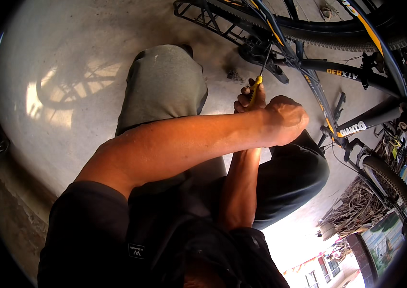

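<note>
My right hand is closed round the yellow handle of a screwdriver. Its thin shaft runs up to a dark part of the black and orange bicycle, near the gear mechanism; whether the tip touches is too small to tell. My left forearm crosses over the right one, and my left hand is curled into a fist just right of the right hand. The left fingers are turned away, so anything inside them is hidden.
Another bicycle wheel stands at the right. Behind it lies a heap of sticks. A bent knee in grey trousers rises left of my hands, over the concrete floor. A black lattice rack juts out at the top.
</note>
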Motion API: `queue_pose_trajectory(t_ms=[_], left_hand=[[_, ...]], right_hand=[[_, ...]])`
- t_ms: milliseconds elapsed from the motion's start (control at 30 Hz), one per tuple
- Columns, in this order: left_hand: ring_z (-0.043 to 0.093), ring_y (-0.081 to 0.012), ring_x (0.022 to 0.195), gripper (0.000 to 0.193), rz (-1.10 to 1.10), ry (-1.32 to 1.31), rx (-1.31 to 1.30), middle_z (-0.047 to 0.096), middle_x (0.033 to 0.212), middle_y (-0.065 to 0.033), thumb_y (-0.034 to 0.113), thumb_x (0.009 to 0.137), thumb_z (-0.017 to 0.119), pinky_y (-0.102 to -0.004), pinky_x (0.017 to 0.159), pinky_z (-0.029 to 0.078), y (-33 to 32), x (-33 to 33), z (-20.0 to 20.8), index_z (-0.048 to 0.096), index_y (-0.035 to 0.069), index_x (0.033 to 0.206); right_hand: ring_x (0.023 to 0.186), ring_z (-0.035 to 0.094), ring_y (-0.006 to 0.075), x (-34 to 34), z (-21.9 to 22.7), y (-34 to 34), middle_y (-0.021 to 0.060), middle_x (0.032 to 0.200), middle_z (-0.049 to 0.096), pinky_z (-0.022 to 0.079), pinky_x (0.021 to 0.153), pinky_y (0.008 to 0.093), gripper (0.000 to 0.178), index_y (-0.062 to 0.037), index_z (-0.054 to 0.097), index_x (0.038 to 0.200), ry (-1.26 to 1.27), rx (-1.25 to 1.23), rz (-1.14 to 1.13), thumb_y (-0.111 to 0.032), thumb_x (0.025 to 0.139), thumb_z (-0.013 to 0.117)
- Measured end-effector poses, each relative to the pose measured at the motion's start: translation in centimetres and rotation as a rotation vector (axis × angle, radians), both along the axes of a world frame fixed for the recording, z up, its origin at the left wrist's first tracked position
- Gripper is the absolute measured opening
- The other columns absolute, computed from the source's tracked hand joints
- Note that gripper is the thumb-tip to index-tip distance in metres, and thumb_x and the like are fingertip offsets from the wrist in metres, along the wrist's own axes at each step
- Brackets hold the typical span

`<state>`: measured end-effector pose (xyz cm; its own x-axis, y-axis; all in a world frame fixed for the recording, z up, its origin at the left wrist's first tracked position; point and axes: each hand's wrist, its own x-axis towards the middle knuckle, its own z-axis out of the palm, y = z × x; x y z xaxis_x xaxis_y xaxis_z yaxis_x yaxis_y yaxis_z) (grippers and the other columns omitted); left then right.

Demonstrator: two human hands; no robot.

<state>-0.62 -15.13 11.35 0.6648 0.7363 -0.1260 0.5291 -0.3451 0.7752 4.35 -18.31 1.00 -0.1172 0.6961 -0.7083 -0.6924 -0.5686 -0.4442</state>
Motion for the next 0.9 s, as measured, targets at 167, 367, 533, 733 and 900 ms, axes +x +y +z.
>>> queue_pose_trajectory(t_ms=[167,367,533,733,900], left_hand=[[0.061,-0.0360,0.061,0.005,0.035,0.034,0.003,0.061,0.068,-0.0231,0.003,0.066,0.056,-0.0445,0.054,0.048,-0.5,-0.2,-0.2,0.060,0.001,0.065],[0.061,-0.0362,0.060,0.005,0.074,0.062,0.008,0.061,0.068,-0.0231,0.004,0.066,0.056,-0.0452,0.054,0.047,-0.4,-0.1,-0.4,0.060,0.001,0.065],[0.061,-0.0363,0.060,0.006,0.110,0.069,0.016,0.061,0.068,-0.0230,0.004,0.066,0.055,-0.0458,0.053,0.046,-0.1,0.2,-0.5,0.060,0.001,0.065],[0.060,-0.0365,0.060,0.007,0.091,0.060,0.007,0.061,0.068,-0.0230,0.005,0.067,0.055,-0.0465,0.053,0.046,-0.2,0.0,-0.3,0.060,0.001,0.065],[0.060,-0.0367,0.059,0.007,0.098,0.062,-0.001,0.061,0.068,-0.0230,0.005,0.067,0.054,-0.0471,0.052,0.045,-0.5,-0.3,0.1,0.060,0.002,0.065]], right_hand=[[0.047,0.043,0.0099,-1.9,1.9,0.8,0.0013,0.073,0.052,0.030,0.038,0.0225,0.028,-0.0123,0.055,0.096,-0.534,-0.219,0.058,-0.040,0.092,0.053],[0.047,0.042,0.0095,0.0,-2.5,0.2,0.0013,0.073,0.053,0.030,0.037,0.0226,0.029,-0.0120,0.053,0.097,-0.494,-0.192,0.019,-0.041,0.093,0.052],[0.047,0.042,0.0090,0.5,-0.9,-0.2,0.0012,0.073,0.053,0.030,0.037,0.0222,0.030,-0.0118,0.053,0.098,0.044,-0.082,-0.056,-0.041,0.093,0.052],[0.048,0.042,0.0083,0.1,-0.1,0.6,0.0011,0.073,0.053,0.030,0.036,0.0216,0.030,-0.0115,0.052,0.100,0.163,-0.004,-0.003,-0.041,0.093,0.052],[0.047,0.040,0.0074,-1.4,1.7,0.9,0.0002,0.071,0.051,0.030,0.036,0.0205,0.030,-0.0122,0.050,0.102,-0.192,-0.077,0.104,-0.041,0.093,0.052]])
